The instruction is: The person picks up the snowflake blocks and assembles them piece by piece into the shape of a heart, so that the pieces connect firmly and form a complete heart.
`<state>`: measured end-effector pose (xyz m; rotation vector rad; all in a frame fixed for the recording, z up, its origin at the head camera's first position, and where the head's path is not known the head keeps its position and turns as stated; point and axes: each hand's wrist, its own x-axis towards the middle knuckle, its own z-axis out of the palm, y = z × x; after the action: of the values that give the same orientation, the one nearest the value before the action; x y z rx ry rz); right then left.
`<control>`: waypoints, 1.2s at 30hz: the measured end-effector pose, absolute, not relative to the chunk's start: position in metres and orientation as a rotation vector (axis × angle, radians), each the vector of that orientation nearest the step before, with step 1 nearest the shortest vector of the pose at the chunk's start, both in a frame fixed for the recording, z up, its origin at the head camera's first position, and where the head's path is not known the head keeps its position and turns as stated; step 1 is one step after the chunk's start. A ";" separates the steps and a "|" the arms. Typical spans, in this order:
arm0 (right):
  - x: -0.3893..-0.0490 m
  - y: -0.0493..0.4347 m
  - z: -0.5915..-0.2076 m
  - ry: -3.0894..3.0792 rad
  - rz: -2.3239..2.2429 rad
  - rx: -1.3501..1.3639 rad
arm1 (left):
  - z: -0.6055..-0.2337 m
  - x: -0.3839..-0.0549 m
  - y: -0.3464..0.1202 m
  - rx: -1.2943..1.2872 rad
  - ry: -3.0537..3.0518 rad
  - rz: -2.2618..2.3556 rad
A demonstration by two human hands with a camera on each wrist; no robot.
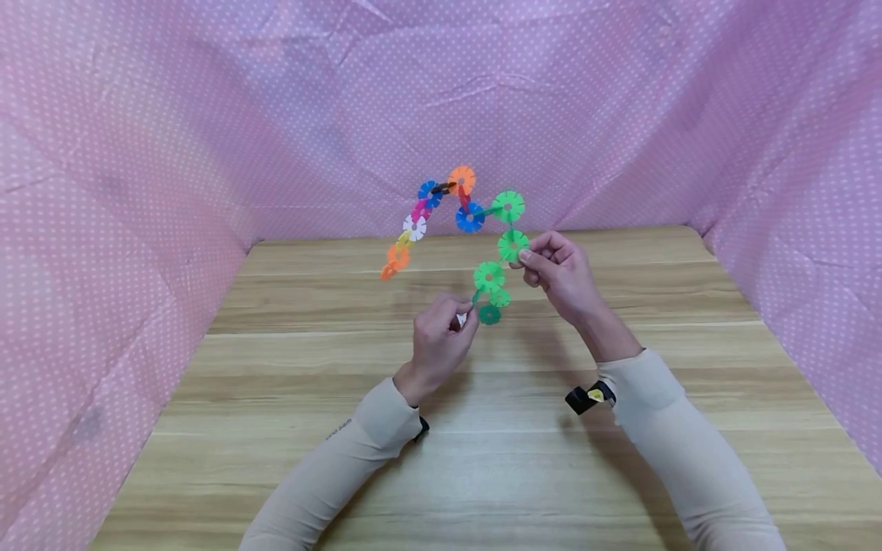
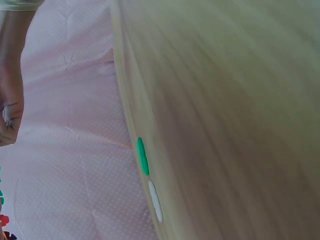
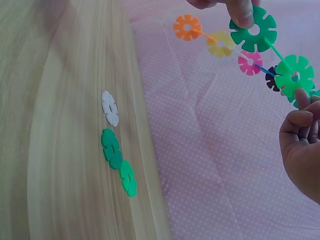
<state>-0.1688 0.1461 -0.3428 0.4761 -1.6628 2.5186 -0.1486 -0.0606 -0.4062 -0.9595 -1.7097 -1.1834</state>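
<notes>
A chain of slotted plastic snowflake discs hangs in the air above the table, linked edge to edge. Its far end has orange discs (image 1: 397, 257), then yellow, white, pink and blue ones, with an orange disc (image 1: 462, 180) at the top. Several light green discs (image 1: 508, 207) run down the right side. My right hand (image 1: 561, 277) pinches one of these between thumb and fingers. At the near end, my left hand (image 1: 443, 337) pinches a dark green disc (image 3: 250, 39), seen edge-on from the head. The right wrist view shows both pinches.
On the wooden table (image 1: 482, 474) lie a loose white disc (image 3: 110, 108), a dark green disc (image 3: 111, 149) and a light green disc (image 3: 128, 178), below the hands. A pink dotted curtain (image 1: 441, 92) stands around the table's back and sides.
</notes>
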 end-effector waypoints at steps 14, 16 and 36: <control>-0.168 0.147 -0.343 -1.738 2.505 0.486 | -0.403 -0.149 -0.064 -0.978 -1.746 -1.088; -0.168 0.147 -0.343 -1.729 2.506 0.492 | -0.402 -0.151 -0.065 -0.973 -1.734 -1.048; -0.164 0.149 -0.341 -1.920 2.319 0.586 | -0.393 -0.159 -0.061 -0.989 -1.607 -0.832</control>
<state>-0.1638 0.1491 -0.3408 0.5863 -1.9204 2.3187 -0.1590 -0.0613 -0.3929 -0.9885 -1.6072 -0.8320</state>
